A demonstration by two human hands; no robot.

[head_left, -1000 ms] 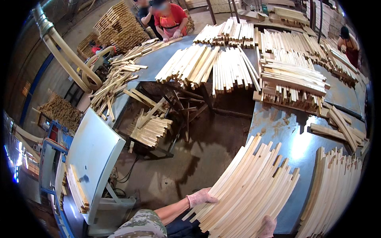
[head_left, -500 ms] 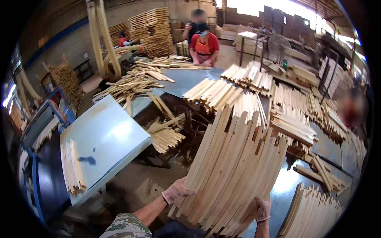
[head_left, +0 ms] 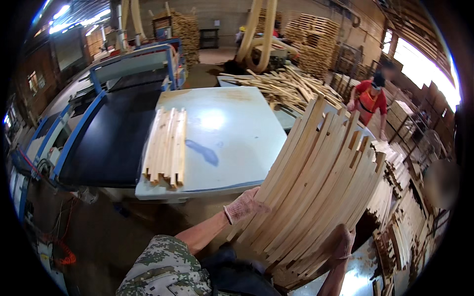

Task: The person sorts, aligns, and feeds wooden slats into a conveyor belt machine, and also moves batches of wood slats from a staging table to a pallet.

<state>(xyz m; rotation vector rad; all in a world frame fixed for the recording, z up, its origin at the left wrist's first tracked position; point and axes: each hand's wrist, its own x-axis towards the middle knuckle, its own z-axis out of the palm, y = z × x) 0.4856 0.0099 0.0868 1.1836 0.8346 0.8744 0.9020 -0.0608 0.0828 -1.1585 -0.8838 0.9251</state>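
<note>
A wide layer of pale wooden strips [head_left: 306,192] hangs in front of me, raised off the tables, its far ends uneven. My left hand [head_left: 247,204], in a knit work glove, is closed on the left edge of the layer. At the opposite edge, nearer my body, my gloved right hand [head_left: 341,240] clamps the right side; some of its fingers are hidden. Beyond my left hand is a pale blue-white table [head_left: 232,130] with a dark smear on its top. A short row of strips [head_left: 165,145] lies on that table's left side.
A black conveyor belt [head_left: 113,138] with blue rails adjoins the table on the left. Loose strips [head_left: 291,86] are heaped beyond it. More strips [head_left: 405,232] lie in rows at right. A person in a red shirt [head_left: 368,101] stands at far right; an orange coiled hose [head_left: 66,254] hangs at lower left.
My view has swung left, bringing the conveyor and pale table toward the middle. Both hands still hold the layer of strips, which has come round with me toward the pale table.
</note>
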